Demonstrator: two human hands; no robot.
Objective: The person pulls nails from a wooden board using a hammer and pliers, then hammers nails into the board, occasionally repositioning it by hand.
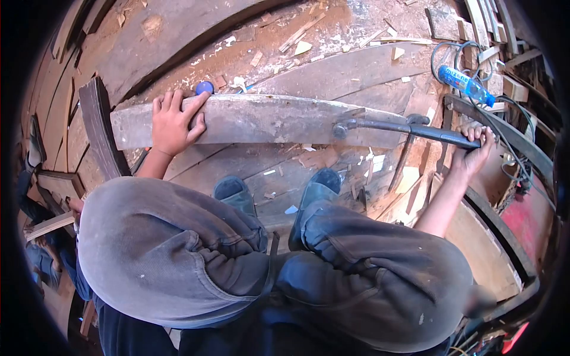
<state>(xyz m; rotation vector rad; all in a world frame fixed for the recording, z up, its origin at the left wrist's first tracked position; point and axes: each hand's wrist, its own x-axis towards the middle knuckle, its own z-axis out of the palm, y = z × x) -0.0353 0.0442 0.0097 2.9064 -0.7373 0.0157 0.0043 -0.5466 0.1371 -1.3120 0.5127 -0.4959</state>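
A curved, worn wooden plank (261, 118) stretches across in front of my feet. My left hand (177, 121) rests on its left part, fingers spread over the face and fingertips at the far edge. Right by my index fingertip is a round blue cap-like thing (205, 88). My right hand (475, 145) is closed around the dark grip of a hammer (439, 135). The hammer's shaft lies across the plank's right part in this view, and its metal head (340, 131) overlaps the plank's face. A short dark board (102, 124) stands against the plank's left end.
Wood chips and offcuts (407, 178) litter the floor. A blue-labelled bottle (466, 85) and dark cable (513, 127) lie at right, near stacked timber (481, 29). A larger curved board (172, 41) lies beyond the plank. Another person's hand (76, 204) shows at far left.
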